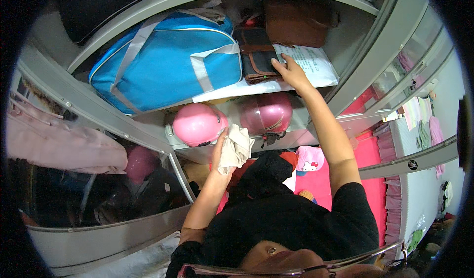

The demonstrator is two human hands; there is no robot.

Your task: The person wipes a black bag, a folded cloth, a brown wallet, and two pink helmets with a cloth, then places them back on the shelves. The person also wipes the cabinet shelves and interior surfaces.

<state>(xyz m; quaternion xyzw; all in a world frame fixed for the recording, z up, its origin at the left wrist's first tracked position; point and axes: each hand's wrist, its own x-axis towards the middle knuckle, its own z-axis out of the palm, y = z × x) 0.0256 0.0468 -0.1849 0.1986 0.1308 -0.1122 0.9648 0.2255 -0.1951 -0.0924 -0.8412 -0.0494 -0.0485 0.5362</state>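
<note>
A crumpled cream cloth (236, 144) is held in my left hand (223, 148), in front of the lower shelf. My right hand (294, 72) reaches into the upper shelf with thumb and forefinger apart. Its thumb touches the right edge of a black pouch with brown trim (255, 52). Beneath and beside that hand lies a white plastic packet (314, 65) bearing printed writing. Left of the pouch rests a blue bag with grey straps (170, 61). The lower fingers of my right hand are partly hidden.
On the lower shelf sit a pink helmet (198, 124) and a darker pink helmet (272, 113) with a strap. A brown leather bag (296, 24) stands behind the packet. Cabinet doors with clear panes flank me, the left door (126, 130) near my left arm.
</note>
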